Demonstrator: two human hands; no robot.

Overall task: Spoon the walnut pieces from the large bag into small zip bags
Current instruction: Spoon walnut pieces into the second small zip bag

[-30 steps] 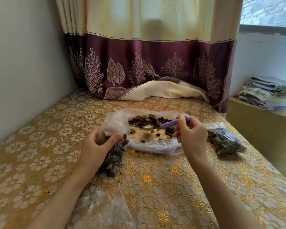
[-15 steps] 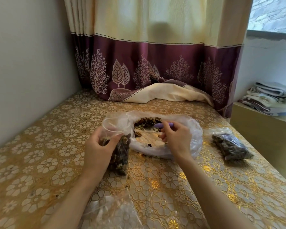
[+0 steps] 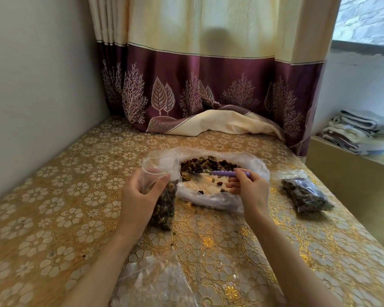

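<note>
Two hands are seen at work over a large bag (image 3: 211,196) of walnut pieces (image 3: 205,163), which lies open on a gold floral tablecloth (image 3: 75,196) with most of the pieces heaped at its far side and a few scattered across its pale floor. A purple-handled spoon (image 3: 222,173) is pinched between the thumb and curled fingers of the right hand (image 3: 251,191), just inside the large bag's near right rim, its metal bowl pointed left toward the heap. A small zip bag (image 3: 162,200), partly filled with walnut pieces, is held upright against the large bag's left edge by the left hand (image 3: 138,198), whose fingers and thumb are wrapped around its upper part, the mouth held open above them. A second small bag (image 3: 305,193), filled and lying flat, is seen well to the right of the large bag. More clear plastic (image 3: 155,282), apparently unfilled bags, lies nearer the camera than the large bag, between the forearms. Behind the large bag a cream and maroon curtain (image 3: 208,85) with leaf and tree motifs drapes onto the cloth; folded towels (image 3: 359,131) are stacked on a ledge far to its right
</note>
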